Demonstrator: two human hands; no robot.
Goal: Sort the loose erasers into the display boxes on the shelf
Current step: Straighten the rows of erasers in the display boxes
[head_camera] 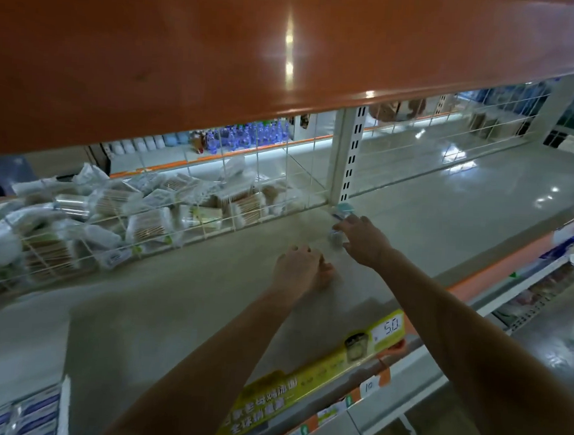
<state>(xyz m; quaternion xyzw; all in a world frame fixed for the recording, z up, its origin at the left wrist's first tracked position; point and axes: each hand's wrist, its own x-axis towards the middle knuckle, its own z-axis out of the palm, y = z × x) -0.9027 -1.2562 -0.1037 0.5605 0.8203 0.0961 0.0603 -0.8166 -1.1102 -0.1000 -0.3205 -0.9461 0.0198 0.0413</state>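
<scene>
Both arms reach deep onto a grey shelf board [172, 304]. My right hand [361, 237] lies over a small loose eraser [335, 237] with blue-and-white wrapping, fingers curled round it. Another small blue-topped eraser [342, 210] lies just behind, at the foot of the white upright post. My left hand [301, 267] rests on the shelf with fingers curled under; what it holds, if anything, is hidden. A display box [35, 410] of blue-and-white wrapped erasers stands at the bottom left.
A white wire basket [137, 221] full of plastic-wrapped cotton swabs runs along the back left. An orange shelf [221, 62] hangs low overhead. The white post [346, 153] stands behind my right hand. Yellow price strips [320, 370] line the front edge.
</scene>
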